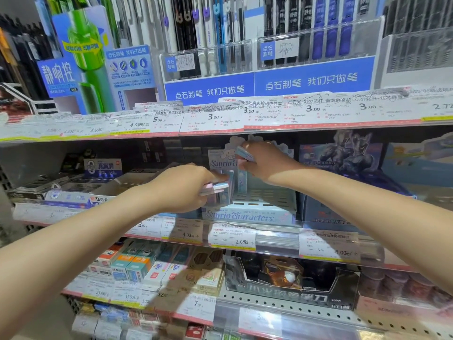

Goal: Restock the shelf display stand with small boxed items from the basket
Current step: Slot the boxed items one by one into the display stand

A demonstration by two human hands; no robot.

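At frame centre, the left hand [182,186] grips a small stack of pastel pink and blue boxes [215,187]; the right hand [263,160] pinches 1 pale blue box [245,152] above the light-blue display stand [250,214] on the middle shelf [277,238]. Pen racks [316,42] fill the upper frame.

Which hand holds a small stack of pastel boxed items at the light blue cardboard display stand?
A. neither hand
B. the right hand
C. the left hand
C: the left hand grips a small stack of pastel boxes at the light blue cardboard display stand, while the right hand holds one single light blue box higher up.
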